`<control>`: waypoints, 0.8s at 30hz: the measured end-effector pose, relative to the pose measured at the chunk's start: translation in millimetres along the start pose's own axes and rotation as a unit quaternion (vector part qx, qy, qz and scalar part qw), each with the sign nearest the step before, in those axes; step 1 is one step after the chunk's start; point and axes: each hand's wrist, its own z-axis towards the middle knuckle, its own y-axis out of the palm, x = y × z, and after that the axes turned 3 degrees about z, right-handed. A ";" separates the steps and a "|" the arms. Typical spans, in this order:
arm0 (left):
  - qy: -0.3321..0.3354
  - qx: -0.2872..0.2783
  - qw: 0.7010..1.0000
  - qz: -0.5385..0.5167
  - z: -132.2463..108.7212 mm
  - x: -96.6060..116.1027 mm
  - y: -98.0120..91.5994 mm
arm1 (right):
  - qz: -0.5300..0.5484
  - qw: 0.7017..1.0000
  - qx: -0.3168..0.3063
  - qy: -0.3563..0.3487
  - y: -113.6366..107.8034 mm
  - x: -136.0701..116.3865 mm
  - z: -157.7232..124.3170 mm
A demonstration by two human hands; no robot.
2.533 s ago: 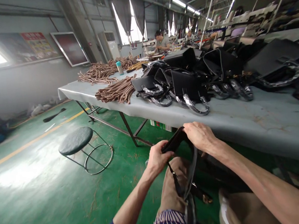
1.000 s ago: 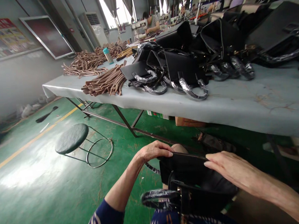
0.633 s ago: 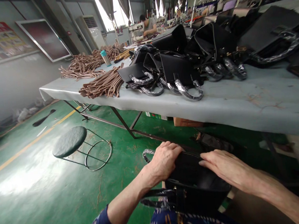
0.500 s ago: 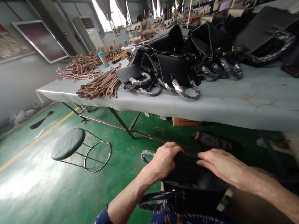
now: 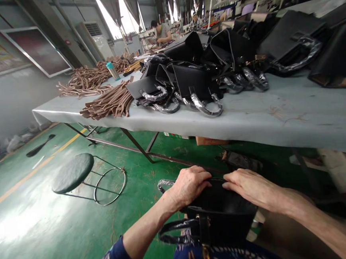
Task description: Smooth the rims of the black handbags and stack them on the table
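Note:
A black handbag [image 5: 225, 227] rests on my lap, its mouth facing up and its dark inside showing. My left hand [image 5: 189, 186] is closed on the far rim near the left corner. On the same rim, farther right, my right hand [image 5: 246, 185] pinches the edge between thumb and fingers. One plastic-wrapped handle [image 5: 178, 231] sticks out to the left on the near side, above a gold-coloured metal fitting [image 5: 206, 256]. Another wrapped handle [image 5: 164, 185] shows beyond my left wrist. The fingertips inside the bag are partly hidden.
A long table [image 5: 244, 128] with a pale cover stands ahead, bearing several black handbags [image 5: 193, 80], bundles of brown strips [image 5: 111, 102] and a turquoise-topped bottle [image 5: 113, 71]. A round stool [image 5: 73, 173] lies tipped over on the green floor. A person [image 5: 162, 32] sits farther back.
The view has shifted slightly, so the table and bags appear farther left. Both hands keep their hold on the handbag's far rim, with the gap between them about the same.

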 end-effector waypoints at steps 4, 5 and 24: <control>0.006 -0.012 1.000 0.007 5.2 1.2 -0.4 | -0.002 1.000 0.001 -0.008 -0.1 -0.6 2.3; 0.008 -0.014 1.000 0.007 6.5 2.0 -0.6 | -0.003 1.000 0.002 -0.009 0.4 -0.4 3.1; -0.073 0.010 0.996 -0.047 13.7 13.4 4.6 | -0.089 0.991 0.096 -0.010 4.9 -11.2 7.6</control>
